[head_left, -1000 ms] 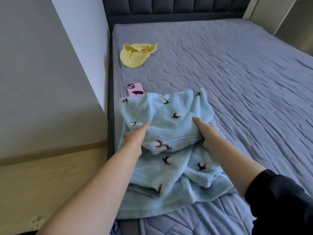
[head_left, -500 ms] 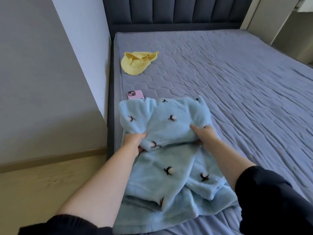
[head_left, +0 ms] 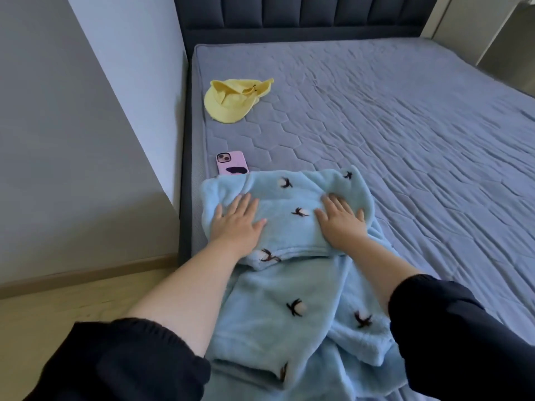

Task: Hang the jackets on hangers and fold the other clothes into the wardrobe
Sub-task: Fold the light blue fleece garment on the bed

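Observation:
A light blue fleece garment (head_left: 289, 296) with small dark-and-white flower marks lies on the near left part of the bed (head_left: 405, 140). Its far end is folded back over itself into a thick band. My left hand (head_left: 236, 224) lies flat on the left side of that fold, fingers straight and spread. My right hand (head_left: 341, 221) presses flat on the right side of the same fold. Neither hand grips the fabric. The garment's lower part hangs toward me over the bed's near edge.
A yellow cap (head_left: 234, 99) lies farther up the bed near its left edge. A pink phone (head_left: 231, 166) lies just beyond the garment, its near end tucked under the fleece. A grey wall (head_left: 86, 140) and wooden floor (head_left: 58, 314) are to the left.
Both hands held the folded edge of the fleece earlier; they have let go and now lie flat on top of the fold, which sits laid down on the bed.

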